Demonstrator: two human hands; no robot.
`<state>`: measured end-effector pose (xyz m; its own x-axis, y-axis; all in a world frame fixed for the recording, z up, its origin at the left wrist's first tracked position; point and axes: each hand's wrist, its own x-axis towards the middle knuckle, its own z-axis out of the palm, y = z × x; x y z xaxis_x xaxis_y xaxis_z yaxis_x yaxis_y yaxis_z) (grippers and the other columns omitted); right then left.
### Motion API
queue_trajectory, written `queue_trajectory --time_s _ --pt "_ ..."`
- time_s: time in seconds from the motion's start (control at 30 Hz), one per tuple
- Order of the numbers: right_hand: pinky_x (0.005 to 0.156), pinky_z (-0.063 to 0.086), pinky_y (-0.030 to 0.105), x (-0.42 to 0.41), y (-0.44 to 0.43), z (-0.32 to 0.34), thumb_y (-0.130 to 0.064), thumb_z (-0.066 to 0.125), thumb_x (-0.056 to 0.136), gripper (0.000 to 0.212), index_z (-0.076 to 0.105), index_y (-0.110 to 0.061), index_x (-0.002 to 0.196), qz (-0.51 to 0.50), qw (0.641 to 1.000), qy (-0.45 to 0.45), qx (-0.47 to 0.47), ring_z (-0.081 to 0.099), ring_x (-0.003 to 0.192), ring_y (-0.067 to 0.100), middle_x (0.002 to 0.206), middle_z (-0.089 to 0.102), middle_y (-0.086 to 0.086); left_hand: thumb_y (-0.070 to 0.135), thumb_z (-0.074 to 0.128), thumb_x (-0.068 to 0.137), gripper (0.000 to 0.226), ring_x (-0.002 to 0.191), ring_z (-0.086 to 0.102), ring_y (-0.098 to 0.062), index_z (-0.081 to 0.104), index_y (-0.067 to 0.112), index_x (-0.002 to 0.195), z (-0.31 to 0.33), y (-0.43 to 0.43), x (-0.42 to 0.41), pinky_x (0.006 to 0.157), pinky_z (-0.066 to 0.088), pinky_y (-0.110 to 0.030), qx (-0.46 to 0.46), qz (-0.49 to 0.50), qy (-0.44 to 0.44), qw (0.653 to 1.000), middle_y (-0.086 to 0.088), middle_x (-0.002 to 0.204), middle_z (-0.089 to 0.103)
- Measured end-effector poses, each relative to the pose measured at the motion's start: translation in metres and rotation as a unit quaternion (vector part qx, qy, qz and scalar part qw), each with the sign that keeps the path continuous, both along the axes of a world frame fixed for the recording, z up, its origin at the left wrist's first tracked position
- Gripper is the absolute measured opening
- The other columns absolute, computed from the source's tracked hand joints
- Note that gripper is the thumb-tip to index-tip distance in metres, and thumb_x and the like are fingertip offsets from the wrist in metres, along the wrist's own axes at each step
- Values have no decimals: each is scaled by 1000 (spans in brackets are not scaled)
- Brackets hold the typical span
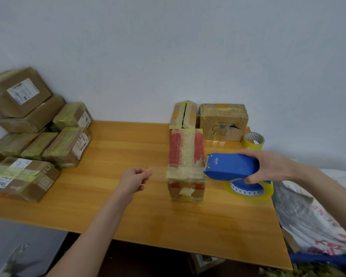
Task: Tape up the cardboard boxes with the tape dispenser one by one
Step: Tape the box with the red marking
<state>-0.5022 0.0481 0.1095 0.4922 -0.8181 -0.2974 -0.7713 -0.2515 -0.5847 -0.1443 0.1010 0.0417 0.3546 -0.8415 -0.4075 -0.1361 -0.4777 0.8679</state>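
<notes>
A narrow cardboard box [185, 156] with red printing and old yellowish tape stands in the middle of the wooden table [118, 196]. My right hand [268, 165] grips a blue tape dispenser [231, 165] with a clear tape roll [250, 189] just right of the box. A strip of clear tape [158, 170] stretches from the dispenser across the box's near top to my left hand [135, 177], which pinches its free end left of the box.
Two more cardboard boxes [223, 121] stand at the back by the wall, with a spare yellow tape roll [253, 140] to their right. A pile of taped boxes [34, 132] fills the left side. A plastic bag [308, 214] lies off the right edge.
</notes>
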Motion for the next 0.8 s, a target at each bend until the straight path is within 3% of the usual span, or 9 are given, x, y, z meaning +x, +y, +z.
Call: queue_trajectory --time_s 0.17,0.3,0.43,0.57,0.7,0.8 --pt "72 45 19 -13 -4 -21 -27 76 65 66 42 -40 120 -9 1000 26 -3 59 92 8 108 57 -7 20 64 93 23 54 40 -13 62 4 76 -16 -1 -12 47 36 -23 -4 5 1 1000 -1 59 47" --pt "68 44 18 -13 -5 -30 -18 76 73 67 38 -38 123 -13 998 57 -4 57 88 4 104 54 -13 21 64 93 24 56 40 -14 62 4 76 -26 -5 -13 47 36 -24 -5 3 -5 1000 -2 63 49" --pt "79 52 31 -5 -3 -43 -25 76 71 72 37 -35 131 -19 995 94 -14 58 92 10 107 55 -11 20 65 92 24 59 41 -15 60 7 73 -40 -5 -17 47 34 -26 14 18 -6 1000 -4 69 54" --pt "80 52 34 7 -3 -51 -29 75 71 75 36 -35 134 -18 994 104 -7 57 94 15 109 56 -9 25 66 91 26 58 40 -16 59 7 74 -44 -11 -15 49 34 -29 21 22 -30 999 -5 70 54" --pt "84 54 42 14 -4 -57 -44 68 57 84 35 -40 135 -23 994 109 15 58 97 17 108 57 -9 26 66 91 28 56 38 -18 59 6 72 -47 -16 -7 49 34 -31 29 19 -64 997 -5 67 53" --pt "86 53 41 15 -1 -66 -45 65 52 91 34 -38 138 -27 994 98 43 57 97 17 108 56 -7 27 64 93 30 56 37 -18 59 6 73 -56 -14 -14 47 32 -30 50 15 -48 997 -7 69 52"
